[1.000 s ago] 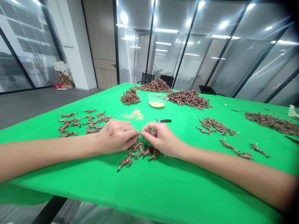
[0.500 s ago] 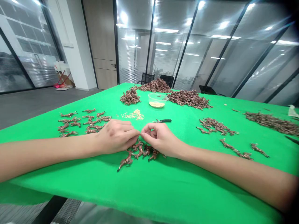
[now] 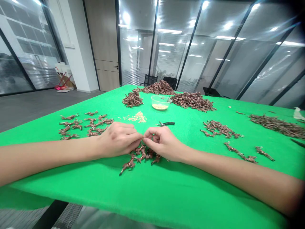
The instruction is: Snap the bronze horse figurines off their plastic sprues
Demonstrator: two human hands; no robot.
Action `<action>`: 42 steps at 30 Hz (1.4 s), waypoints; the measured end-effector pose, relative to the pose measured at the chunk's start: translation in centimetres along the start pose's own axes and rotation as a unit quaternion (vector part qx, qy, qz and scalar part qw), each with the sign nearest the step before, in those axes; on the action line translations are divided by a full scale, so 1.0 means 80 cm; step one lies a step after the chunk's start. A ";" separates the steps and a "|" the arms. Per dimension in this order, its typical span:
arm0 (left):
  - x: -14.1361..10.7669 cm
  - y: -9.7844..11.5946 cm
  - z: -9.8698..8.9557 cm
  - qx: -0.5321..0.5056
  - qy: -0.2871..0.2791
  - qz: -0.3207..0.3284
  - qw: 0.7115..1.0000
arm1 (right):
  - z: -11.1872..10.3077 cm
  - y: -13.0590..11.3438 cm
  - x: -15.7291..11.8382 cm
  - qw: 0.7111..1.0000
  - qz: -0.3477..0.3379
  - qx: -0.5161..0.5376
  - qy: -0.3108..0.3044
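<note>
Right below the grip, small brown figurines point(image 3: 140, 156) lie in a loose cluster. The left hand point(image 3: 118, 140) and right hand point(image 3: 163, 143) curl into narrow pinches, fingertips meeting; whether they hold a figurine is hidden. Both forearms point(image 3: 47, 160) lie low over the green cloth point(image 3: 152, 190), seemingly for steadiness. Just beyond the grip lie black-handled snips point(image 3: 166, 123) and pale grains point(image 3: 137, 117), with a clear bowl point(image 3: 161, 99) farther off.

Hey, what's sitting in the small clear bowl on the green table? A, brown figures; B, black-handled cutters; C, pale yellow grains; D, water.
C. The small clear bowl on the green table has pale yellow grains lying in its bottom.
</note>
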State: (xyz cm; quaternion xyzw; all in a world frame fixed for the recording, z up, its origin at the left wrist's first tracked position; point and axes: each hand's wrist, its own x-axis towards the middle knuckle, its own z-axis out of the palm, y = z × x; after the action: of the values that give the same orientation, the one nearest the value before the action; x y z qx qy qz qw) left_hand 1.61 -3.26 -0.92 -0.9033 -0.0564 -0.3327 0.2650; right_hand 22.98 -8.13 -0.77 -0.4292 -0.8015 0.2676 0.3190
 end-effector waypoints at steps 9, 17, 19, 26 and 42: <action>-0.002 -0.002 0.002 0.005 -0.004 0.004 1.000 | 0.002 0.002 0.001 0.999 -0.028 -0.013 0.012; -0.001 -0.001 0.000 -0.008 -0.002 0.005 1.000 | 0.001 0.002 -0.001 0.999 -0.040 -0.029 0.007; -0.001 -0.001 0.001 -0.008 -0.002 0.006 1.000 | 0.000 0.002 -0.001 0.999 -0.043 -0.031 0.007; 0.000 -0.001 -0.001 -0.002 -0.007 0.005 1.000 | 0.001 0.002 -0.001 0.999 -0.045 -0.031 0.006; -0.002 -0.001 0.000 -0.012 -0.012 0.000 1.000 | 0.002 0.005 -0.001 0.996 -0.072 -0.044 0.017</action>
State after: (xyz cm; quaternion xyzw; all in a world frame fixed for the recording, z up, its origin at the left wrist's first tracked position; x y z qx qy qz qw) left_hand 1.51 -3.16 -0.97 -0.9104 -0.0558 -0.3224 0.2533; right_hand 23.15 -8.03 -1.17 -0.3883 -0.8359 0.2013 0.3317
